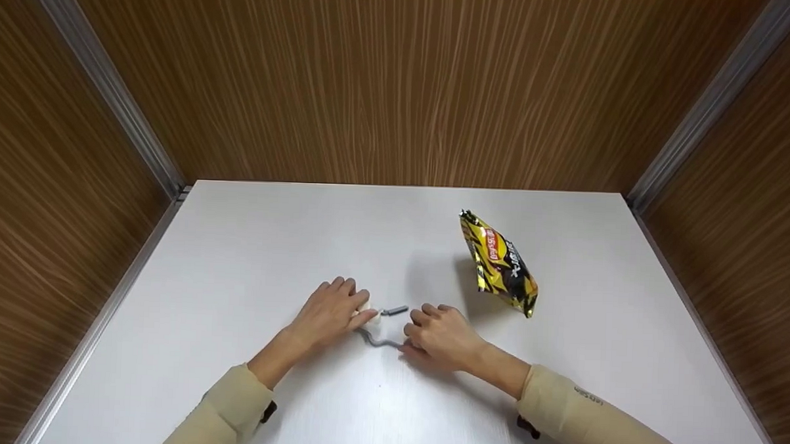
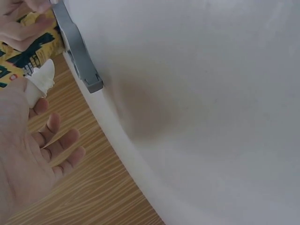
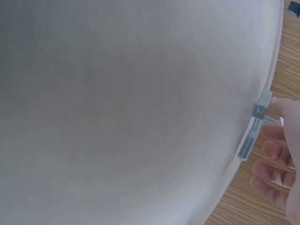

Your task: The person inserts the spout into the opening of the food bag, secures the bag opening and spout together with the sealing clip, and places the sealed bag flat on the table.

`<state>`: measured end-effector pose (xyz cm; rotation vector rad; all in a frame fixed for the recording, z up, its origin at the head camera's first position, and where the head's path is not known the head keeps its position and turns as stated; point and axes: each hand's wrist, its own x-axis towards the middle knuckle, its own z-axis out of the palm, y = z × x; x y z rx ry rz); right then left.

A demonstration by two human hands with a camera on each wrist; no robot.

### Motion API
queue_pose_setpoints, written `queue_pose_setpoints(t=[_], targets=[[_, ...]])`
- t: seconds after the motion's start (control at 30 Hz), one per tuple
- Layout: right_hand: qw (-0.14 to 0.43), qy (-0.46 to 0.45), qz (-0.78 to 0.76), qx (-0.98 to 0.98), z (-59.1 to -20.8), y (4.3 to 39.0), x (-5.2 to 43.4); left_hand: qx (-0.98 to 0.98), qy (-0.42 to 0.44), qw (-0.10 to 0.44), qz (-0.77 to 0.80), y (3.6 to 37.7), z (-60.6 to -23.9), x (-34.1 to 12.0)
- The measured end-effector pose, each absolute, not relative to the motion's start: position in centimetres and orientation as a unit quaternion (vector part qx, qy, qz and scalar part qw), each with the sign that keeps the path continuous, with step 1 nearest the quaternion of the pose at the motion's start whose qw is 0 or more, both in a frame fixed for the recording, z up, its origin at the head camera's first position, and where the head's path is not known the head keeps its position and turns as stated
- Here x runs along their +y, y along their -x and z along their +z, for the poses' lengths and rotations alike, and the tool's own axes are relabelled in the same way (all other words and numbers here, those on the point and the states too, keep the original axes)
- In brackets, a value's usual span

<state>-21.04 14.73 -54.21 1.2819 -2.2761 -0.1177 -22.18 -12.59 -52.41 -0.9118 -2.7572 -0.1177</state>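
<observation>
Near the front edge of the white bench point(image 1: 249, 256), about midway between its left and right edges: one slim grey plastic clip with a bent, wavy arm point(image 1: 379, 340) and a small white piece point(image 1: 369, 310) at its left end.

Left hand point(image 1: 329, 312): palm down, thumb and forefinger pinching the white piece; remaining fingers relaxed and spread in the left wrist view. This grip appears to steady that end.

Right hand point(image 1: 440, 335): fingers curled, knuckles up, grasping the clip's other end at the bench surface, probably so the two ends can be worked against each other. A short grey bar point(image 1: 395, 310) projects between the hands.

Towards the right edge, well apart from the clip: one yellow-and-black foil snack bag point(image 1: 498, 264), standing tilted, untouched. Wood-grain panels point(image 1: 400, 84) enclose the bench on three sides.
</observation>
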Motion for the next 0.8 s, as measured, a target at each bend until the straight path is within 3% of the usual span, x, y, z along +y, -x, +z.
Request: queue_pose_setpoints(t=[0.6, 0.8], targets=[[0.32, -0.396, -0.031, -0.86, -49.3, 19.3, 14.5, -0.946, 0.301, 0.107, -0.051, 21.9, -52.5, -12.8], [0.32, -0.371, -0.021, -0.872, -47.6, 19.6, 15.7, -0.941, 0.308, 0.128, -0.055, 21.9, -52.6, -12.9]])
